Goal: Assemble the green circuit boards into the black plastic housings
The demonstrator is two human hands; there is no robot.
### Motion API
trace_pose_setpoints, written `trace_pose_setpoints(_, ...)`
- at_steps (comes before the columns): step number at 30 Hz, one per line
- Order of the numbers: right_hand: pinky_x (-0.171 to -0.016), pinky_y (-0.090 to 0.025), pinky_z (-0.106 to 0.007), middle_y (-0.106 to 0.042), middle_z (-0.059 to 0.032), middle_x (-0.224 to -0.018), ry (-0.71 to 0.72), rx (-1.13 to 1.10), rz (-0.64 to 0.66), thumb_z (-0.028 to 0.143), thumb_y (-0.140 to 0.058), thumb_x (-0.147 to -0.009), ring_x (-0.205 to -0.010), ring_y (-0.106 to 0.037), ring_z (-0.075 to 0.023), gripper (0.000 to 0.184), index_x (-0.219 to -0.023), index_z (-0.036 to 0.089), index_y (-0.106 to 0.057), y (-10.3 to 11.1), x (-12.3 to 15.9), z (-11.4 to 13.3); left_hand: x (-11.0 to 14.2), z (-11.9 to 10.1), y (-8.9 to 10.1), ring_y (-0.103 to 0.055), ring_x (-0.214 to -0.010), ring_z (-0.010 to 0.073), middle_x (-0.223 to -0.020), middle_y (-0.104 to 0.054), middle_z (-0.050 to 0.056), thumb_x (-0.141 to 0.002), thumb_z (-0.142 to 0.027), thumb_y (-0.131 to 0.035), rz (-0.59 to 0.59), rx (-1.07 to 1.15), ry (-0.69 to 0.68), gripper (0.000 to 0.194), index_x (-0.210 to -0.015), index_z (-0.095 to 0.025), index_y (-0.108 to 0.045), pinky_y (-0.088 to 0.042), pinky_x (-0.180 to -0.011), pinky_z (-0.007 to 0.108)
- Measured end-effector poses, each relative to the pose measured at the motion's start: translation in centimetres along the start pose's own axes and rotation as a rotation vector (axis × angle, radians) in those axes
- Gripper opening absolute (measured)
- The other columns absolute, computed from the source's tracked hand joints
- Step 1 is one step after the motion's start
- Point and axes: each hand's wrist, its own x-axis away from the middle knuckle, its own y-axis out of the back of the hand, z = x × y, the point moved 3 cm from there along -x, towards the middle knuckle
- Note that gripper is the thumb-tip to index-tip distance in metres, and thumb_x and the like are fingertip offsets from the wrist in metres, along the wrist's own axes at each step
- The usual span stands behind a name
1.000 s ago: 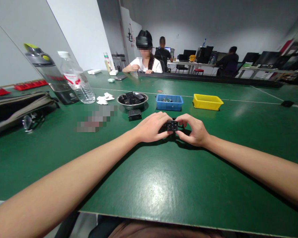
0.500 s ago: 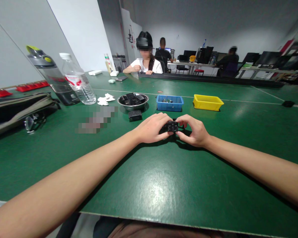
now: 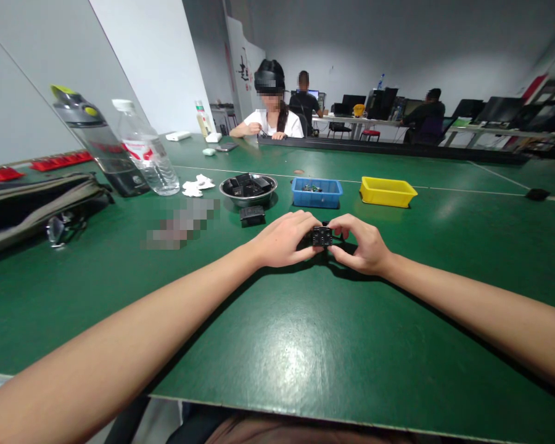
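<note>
Between my two hands is a small black rectangular plastic block (image 3: 322,237), its near face marked with round and slotted details. My left hand (image 3: 290,238) grips its left side, thumb below and fingers above. On the right side, the thumb and fingertips of my right hand (image 3: 361,244) pinch it. Just beyond my left hand lies a similar black block (image 3: 252,216) on the green table (image 3: 277,333). Behind that stands a metal bowl (image 3: 248,199) heaped with more black blocks. A blue bin (image 3: 317,198) with small parts sits beyond my hands.
A yellow bin (image 3: 388,195) stands right of the blue one. To the left are crumpled tissue (image 3: 198,185), a water bottle (image 3: 148,157), a grey sports bottle (image 3: 102,148), glasses (image 3: 58,230) and a bag (image 3: 41,206). A person (image 3: 274,117) sits across the table.
</note>
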Motion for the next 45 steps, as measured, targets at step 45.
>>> trace_pose_setpoints(45,-0.069,-0.057,-0.033,-0.068,-0.0070,-0.099,-0.003,-0.011,0.021,0.021,-0.063,-0.085,-0.080,-0.065,-0.0198,0.037,-0.121,0.022,-0.053,-0.03,-0.10,0.03,-0.04,0.06,-0.05,-0.062,-0.093,0.0242,-0.102,-0.068,0.010,-0.095,-0.040,-0.053,0.013,-0.006,0.009,0.027,-0.108,-0.016,-0.057,-0.049,-0.082,0.037)
